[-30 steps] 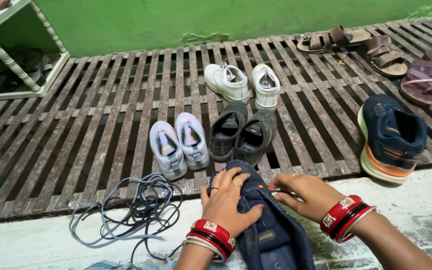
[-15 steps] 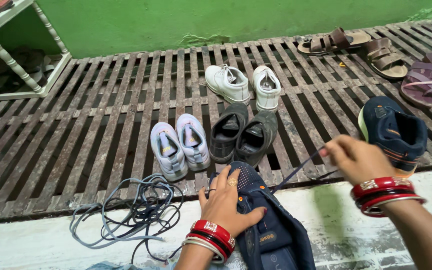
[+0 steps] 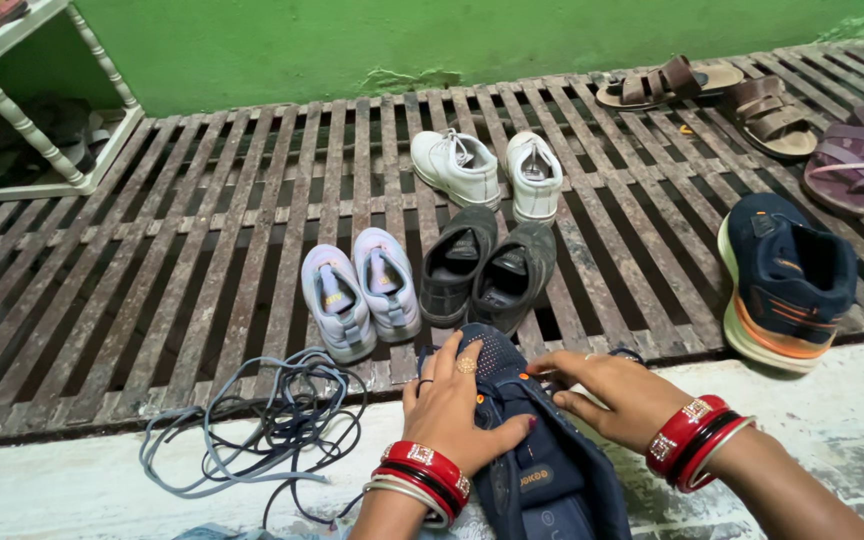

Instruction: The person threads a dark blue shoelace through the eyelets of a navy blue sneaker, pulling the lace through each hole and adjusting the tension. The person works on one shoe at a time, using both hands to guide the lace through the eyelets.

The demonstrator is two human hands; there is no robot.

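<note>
Both hands are on a dark blue sports shoe [image 3: 537,470], which lies at the near edge of the pale concrete ledge [image 3: 832,420], its toe pointing toward the slatted wooden platform [image 3: 182,260]. The left hand [image 3: 452,405] lies flat over the front of the shoe with the fingers spread, and the thumb presses on the side to keep it steady. The right hand [image 3: 612,392] is beside it, the fingers half curled and working at the eyelet area near the toe; they seem to pinch a thin dark lace, but the lace itself is too small to see clearly there.

In my judgement the step in hand is the lace work at the front eyelets of this shoe. The next move calls for a fine grip of the fingertips on the lace end and a firm hold of the other hand, so the soft upper does not fold.

A loose bundle of blue and dark laces [image 3: 262,425] lies at the platform's near edge, left of the shoe. The matching blue shoe [image 3: 790,280] stands at the right. Further in are a pair of lilac sneakers [image 3: 360,290], a dark grey pair [image 3: 487,265] and a white pair [image 3: 487,168]. Brown sandals [image 3: 712,90] lie at the far right corner.
</note>
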